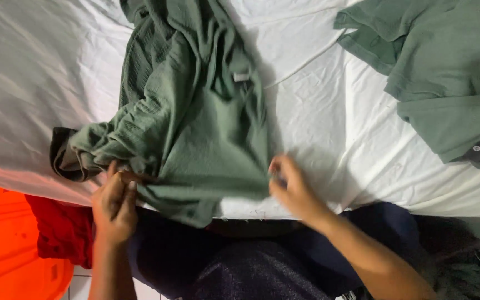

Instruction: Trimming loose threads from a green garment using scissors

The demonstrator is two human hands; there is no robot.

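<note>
Orange tub (6, 244) holding red cloth (62, 230), left hand (115, 203) fingers pinched on crumpled green shirt (201, 133), right hand (290, 186) blurred, fingers curled gripping its hem, white sheet (334, 128) beneath

This looks like a bedroom in a home. A bed covered with a wrinkled white cotton sheet (334, 128) fills most of the view and serves as the surface for laundry: a crumpled sage-green textured shirt (195, 128) lies on it, and a second green collared shirt (445, 72) rests at the upper right. Beside the bed stands a bright orange plastic tub (6, 244) holding a red cloth (62, 230), on a pale tiled floor (81, 286).
</note>
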